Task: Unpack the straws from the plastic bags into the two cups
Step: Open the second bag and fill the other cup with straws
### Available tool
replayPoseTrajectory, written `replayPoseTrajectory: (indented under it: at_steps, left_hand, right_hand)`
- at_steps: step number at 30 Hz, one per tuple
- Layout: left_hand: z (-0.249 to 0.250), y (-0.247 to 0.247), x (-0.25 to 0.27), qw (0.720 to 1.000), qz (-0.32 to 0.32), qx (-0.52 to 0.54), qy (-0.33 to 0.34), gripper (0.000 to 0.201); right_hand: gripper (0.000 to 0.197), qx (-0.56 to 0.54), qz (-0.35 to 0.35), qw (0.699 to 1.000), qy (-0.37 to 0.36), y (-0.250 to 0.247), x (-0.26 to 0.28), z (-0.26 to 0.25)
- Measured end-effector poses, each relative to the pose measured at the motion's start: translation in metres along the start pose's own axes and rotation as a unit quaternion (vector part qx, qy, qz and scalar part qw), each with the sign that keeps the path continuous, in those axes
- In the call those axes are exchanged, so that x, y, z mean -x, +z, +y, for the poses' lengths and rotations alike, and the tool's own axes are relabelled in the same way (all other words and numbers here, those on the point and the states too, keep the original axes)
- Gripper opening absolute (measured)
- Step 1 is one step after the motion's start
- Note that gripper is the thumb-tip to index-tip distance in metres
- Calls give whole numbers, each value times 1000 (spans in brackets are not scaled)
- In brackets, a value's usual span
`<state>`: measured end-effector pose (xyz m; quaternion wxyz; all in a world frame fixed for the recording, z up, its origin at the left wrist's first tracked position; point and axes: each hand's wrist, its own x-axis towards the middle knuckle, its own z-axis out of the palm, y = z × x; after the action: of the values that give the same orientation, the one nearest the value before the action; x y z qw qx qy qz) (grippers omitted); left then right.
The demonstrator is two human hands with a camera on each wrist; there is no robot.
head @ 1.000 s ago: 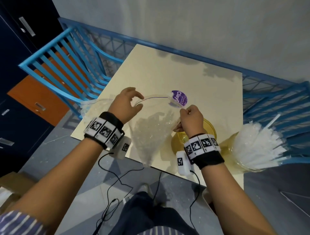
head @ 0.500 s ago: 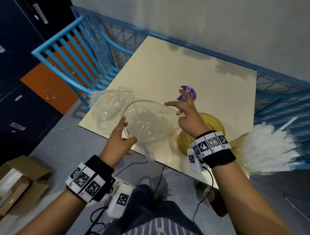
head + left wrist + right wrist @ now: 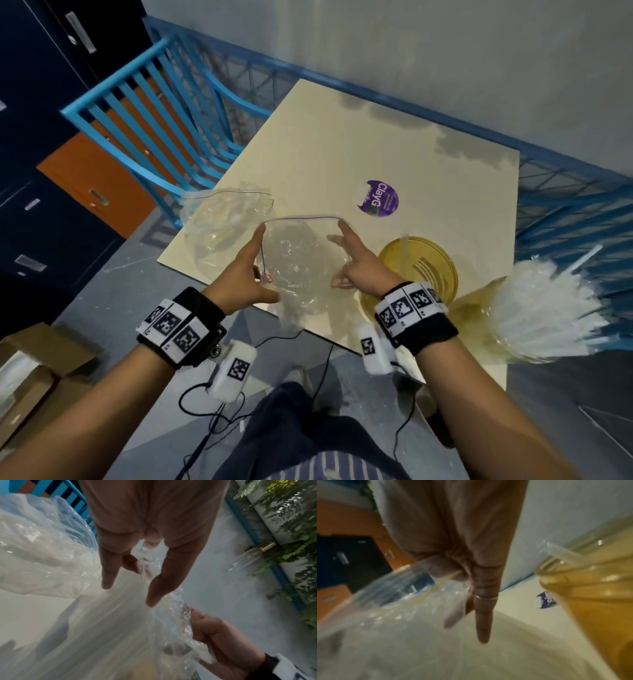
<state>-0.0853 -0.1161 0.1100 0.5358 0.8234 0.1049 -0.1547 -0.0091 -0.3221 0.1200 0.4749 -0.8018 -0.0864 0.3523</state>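
Note:
An empty clear plastic bag (image 3: 301,267) with a purple zip line hangs over the table's near edge between my hands. My left hand (image 3: 262,270) holds its left side, with the thumb in front and the fingers behind the film. My right hand (image 3: 342,260) pinches its right side with the index finger stretched along the rim. In the left wrist view the bag (image 3: 109,635) runs between my left hand's fingers (image 3: 157,588). The amber cup (image 3: 419,270) beside my right hand holds one straw. A second cup (image 3: 476,318) at the right is packed with white straws (image 3: 548,308).
Another empty crumpled bag (image 3: 222,222) lies at the cream table's (image 3: 342,144) left corner. A purple sticker (image 3: 376,198) is on the tabletop. Blue chairs (image 3: 154,113) stand left and right of the table. Cardboard boxes (image 3: 30,370) sit on the floor at the left.
The bag was stretched open and upright between both hands; my left hand let go, dropped and took its left side. The bag now sits lower, at the table's near edge.

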Motion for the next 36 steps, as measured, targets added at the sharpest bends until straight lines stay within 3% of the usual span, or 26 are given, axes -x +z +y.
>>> replayPoseTrajectory:
  at_steps: [4,7,10,18,23,27,31,36]
  left_hand:
    - [-1,-1,-10,999,1,4,52,115]
    - [-10,8,-12,995,-19,-16,94,110]
    - [-22,21,-15,994,-41,-47,86,114]
    - [-21,18,-31,994,-41,-60,77,131]
    - [-22,24,-40,997,-14,-35,63,128]
    - [-31,26,-47,993,46,39,106,122]
    - [-55,40,-51,996,39,22,75,125]
    - [-60,44,-54,994,69,80,41,121]
  right_hand:
    - [98,-166,77,980,-74,10,7,15]
    - [103,-231,100,967,-35,17,7,39]
    - [109,-218,95,971,-8,26,3,53]
    - [110,-171,96,977,-87,16,2,48]
    - [84,-192,125,972,-52,14,-8,54]
    - [89,-257,162,950,-77,11,-9,46]
    - [80,-240,171,956,6,33,-16,47]
    - [70,-243,195,950,-10,38,-28,51]
